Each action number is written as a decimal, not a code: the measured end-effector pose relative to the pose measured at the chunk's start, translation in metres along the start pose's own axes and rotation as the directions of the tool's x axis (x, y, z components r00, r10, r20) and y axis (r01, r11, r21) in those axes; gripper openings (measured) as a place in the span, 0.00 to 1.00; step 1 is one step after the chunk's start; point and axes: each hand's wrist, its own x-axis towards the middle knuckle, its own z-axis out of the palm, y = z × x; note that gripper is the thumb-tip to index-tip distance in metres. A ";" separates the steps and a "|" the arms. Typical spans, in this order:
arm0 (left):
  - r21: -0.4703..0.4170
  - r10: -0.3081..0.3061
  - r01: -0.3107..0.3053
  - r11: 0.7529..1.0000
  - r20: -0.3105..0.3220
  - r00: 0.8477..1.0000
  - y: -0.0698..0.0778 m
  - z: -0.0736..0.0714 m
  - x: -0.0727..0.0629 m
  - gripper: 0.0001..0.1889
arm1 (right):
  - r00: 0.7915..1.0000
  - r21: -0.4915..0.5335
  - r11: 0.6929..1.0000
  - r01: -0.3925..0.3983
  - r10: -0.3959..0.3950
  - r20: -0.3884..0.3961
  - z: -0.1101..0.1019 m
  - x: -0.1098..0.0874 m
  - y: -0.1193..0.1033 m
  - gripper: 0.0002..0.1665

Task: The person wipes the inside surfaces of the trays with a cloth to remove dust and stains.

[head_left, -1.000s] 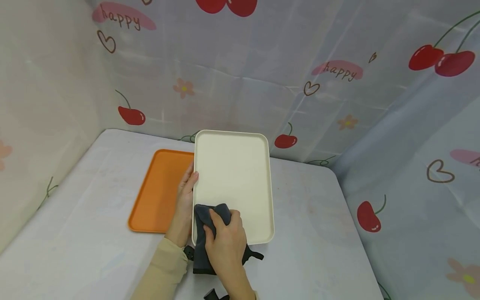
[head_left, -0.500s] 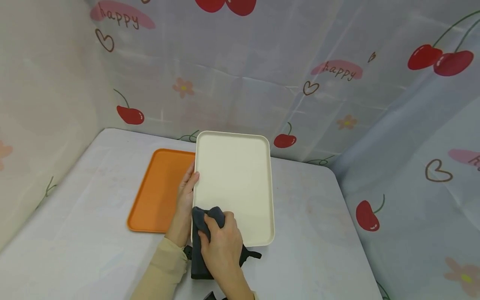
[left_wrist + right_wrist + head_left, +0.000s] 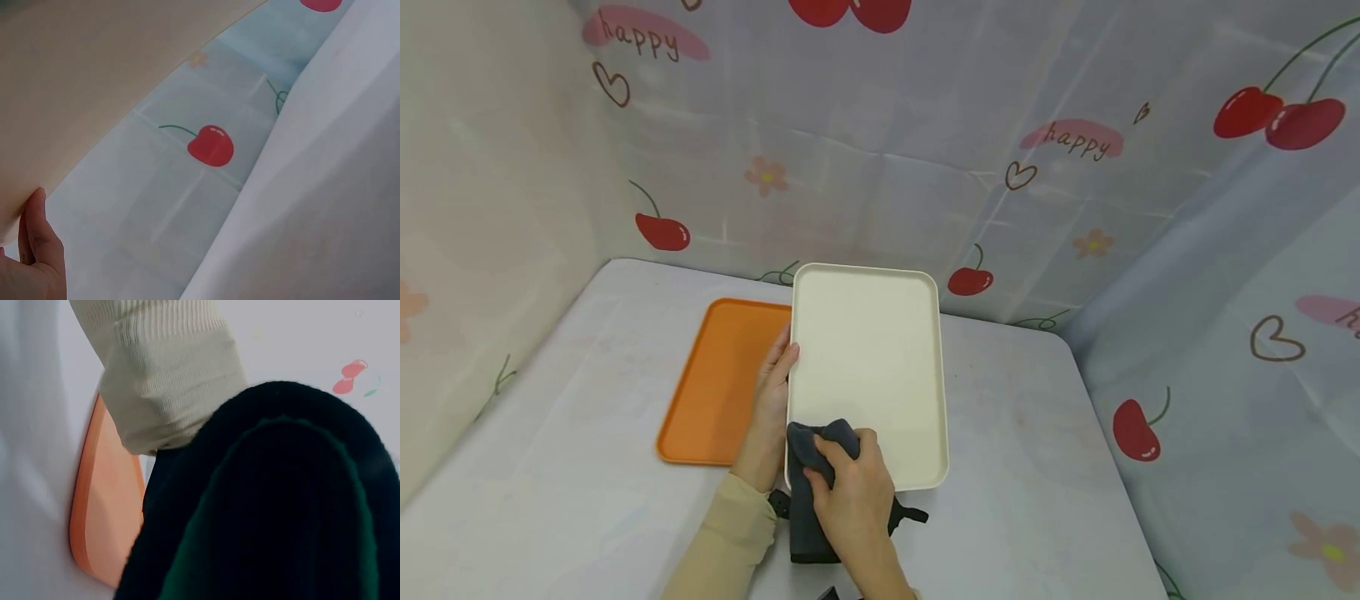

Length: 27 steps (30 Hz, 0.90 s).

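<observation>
A cream tray [image 3: 868, 358], held up off the table with its inner face towards me, fills the middle of the head view. My left hand [image 3: 767, 408] grips its left edge, the thumb at the rim and the other fingers partly hidden behind. In the left wrist view that hand [image 3: 40, 250] pinches the tray's edge [image 3: 81, 81]. My right hand [image 3: 857, 492] bunches a dark grey cloth [image 3: 808, 517] against the tray's lower left corner. Folds of the cloth [image 3: 281, 400] fill much of the right wrist view and hide the right hand there.
An orange tray [image 3: 707, 400] lies on the white-covered table [image 3: 1022, 467] to the left, partly behind the cream one. Curtains [image 3: 880, 200] printed with cherries enclose the table at the back and both sides.
My right hand and the cloth have shifted a little, first left and down, then back right, along the tray's lower left part. The left hand keeps its grip almost unmoved.
</observation>
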 end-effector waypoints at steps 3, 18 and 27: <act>-0.001 -0.006 0.006 1.000 -0.001 1.000 0.001 0.001 0.000 0.26 | 0.999 0.019 0.999 -0.031 0.030 0.012 -0.003 0.000 0.003 0.26; 0.023 -0.017 0.018 1.000 -0.029 0.999 0.002 0.000 -0.002 0.27 | 0.970 -0.023 0.970 -0.243 0.242 -0.034 -0.020 -0.002 0.039 0.25; -0.030 0.002 -0.002 1.000 0.013 1.000 0.004 0.000 -0.002 0.24 | 0.917 -0.095 0.912 -0.399 0.393 -0.075 -0.034 -0.004 0.079 0.23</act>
